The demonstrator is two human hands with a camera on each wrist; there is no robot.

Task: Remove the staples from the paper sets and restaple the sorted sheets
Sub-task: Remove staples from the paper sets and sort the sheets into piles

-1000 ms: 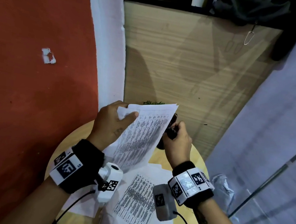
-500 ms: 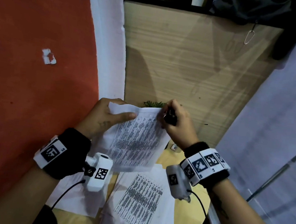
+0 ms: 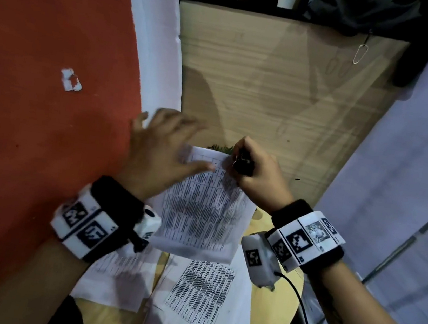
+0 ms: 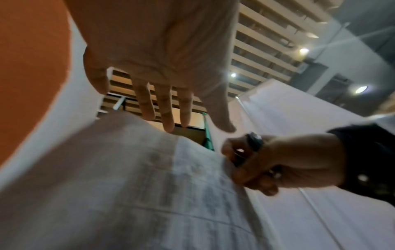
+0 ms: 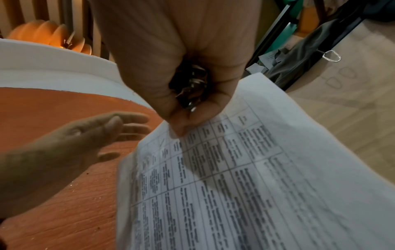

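A printed paper set (image 3: pixel 200 214) hangs tilted above the table, held only at its top right corner. My right hand (image 3: pixel 255 172) grips a black staple remover (image 3: pixel 244 164) and pinches that corner under its thumb; the right wrist view shows the remover's metal parts (image 5: pixel 192 84) inside the curled fingers, over the sheet (image 5: pixel 245 177). My left hand (image 3: pixel 167 139) hovers over the sheet's top left corner with spread, straight fingers (image 4: pixel 166 108), holding nothing. The left wrist view shows the paper (image 4: pixel 128 186) below it and the right hand (image 4: pixel 278 160) beside.
More printed sheets (image 3: pixel 204 291) and a second pile (image 3: pixel 115 279) lie on the round wooden table (image 3: pixel 281 301). A red wall (image 3: pixel 37 111) stands close on the left, a wooden panel (image 3: pixel 271 88) behind. A small green plant (image 3: pixel 220 147) peeks over the paper's top edge.
My left hand has let go of the paper's top left corner and opened, lifting up and left. The right hand kept the staple remover at the top right corner.
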